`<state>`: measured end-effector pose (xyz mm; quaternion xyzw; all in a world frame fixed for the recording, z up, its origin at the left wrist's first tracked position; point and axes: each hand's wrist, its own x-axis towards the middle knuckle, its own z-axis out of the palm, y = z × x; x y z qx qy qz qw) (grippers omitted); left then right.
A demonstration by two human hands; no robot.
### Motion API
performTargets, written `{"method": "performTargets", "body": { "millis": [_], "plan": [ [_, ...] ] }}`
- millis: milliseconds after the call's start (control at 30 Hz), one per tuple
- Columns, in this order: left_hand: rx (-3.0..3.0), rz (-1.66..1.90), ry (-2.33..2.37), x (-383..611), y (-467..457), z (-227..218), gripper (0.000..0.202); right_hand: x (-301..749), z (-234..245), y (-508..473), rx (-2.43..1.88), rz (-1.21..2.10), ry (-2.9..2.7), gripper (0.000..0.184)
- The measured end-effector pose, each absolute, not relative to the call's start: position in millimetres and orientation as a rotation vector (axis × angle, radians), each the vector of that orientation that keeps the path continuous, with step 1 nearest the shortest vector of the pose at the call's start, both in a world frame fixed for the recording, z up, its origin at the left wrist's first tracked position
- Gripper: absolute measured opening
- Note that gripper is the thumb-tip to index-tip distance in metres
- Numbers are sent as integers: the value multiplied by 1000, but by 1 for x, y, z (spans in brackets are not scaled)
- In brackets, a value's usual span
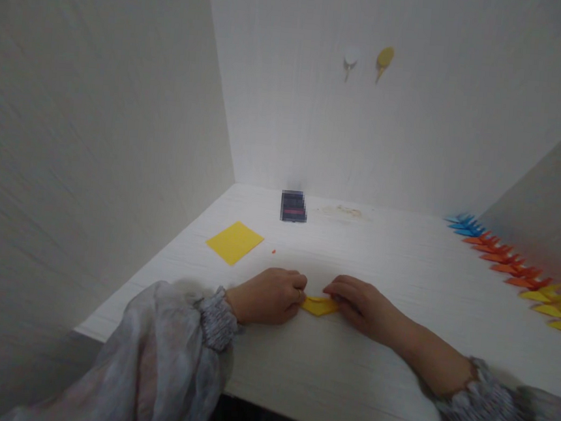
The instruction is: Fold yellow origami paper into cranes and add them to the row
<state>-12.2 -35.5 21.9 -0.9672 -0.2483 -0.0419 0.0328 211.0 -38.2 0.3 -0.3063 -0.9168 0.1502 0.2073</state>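
Note:
A small folded piece of yellow paper (319, 305) lies on the white table (394, 260) between my two hands. My left hand (269, 295) has its fingers curled and presses on the paper's left end. My right hand (358, 301) has its fingers closed on the paper's right end. Both wrists rest on the tabletop. Much of the paper is hidden under my fingers.
A flat yellow paper square (234, 241) lies to the far left. A dark blurred rectangular object (293, 206) stands near the back wall. A row of folded blue, orange and yellow paper pieces (516, 267) runs along the right. A tiny red speck (273, 252) sits nearby.

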Motion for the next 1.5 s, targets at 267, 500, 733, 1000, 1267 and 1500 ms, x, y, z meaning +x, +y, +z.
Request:
{"method": "performTargets", "body": {
  "millis": [267, 500, 733, 1000, 1267, 1500],
  "plan": [
    [-2963, -105, -726, -12, -35, 22, 17, 201, -3, -36, -876, 110, -2774, 34],
    [-2950, -87, -710, -11, -34, 21, 22, 214, 0, -36, -860, 228, -2769, 31],
    [-2948, -63, -744, -12, -36, 23, 23, 217, 7, -38, -888, 297, -2782, 34],
    [-2985, -128, -774, -12, -36, 22, 20, 218, 12, -42, -841, 315, -2743, 22],
    [-3009, -159, -807, -12, -36, 22, 14, 205, 4, -45, -812, 218, -2637, 26],
    [-3099, -286, -842, -14, -35, 18, 19, 194, 0, -46, -782, 431, -2592, 20]
  ]
}}
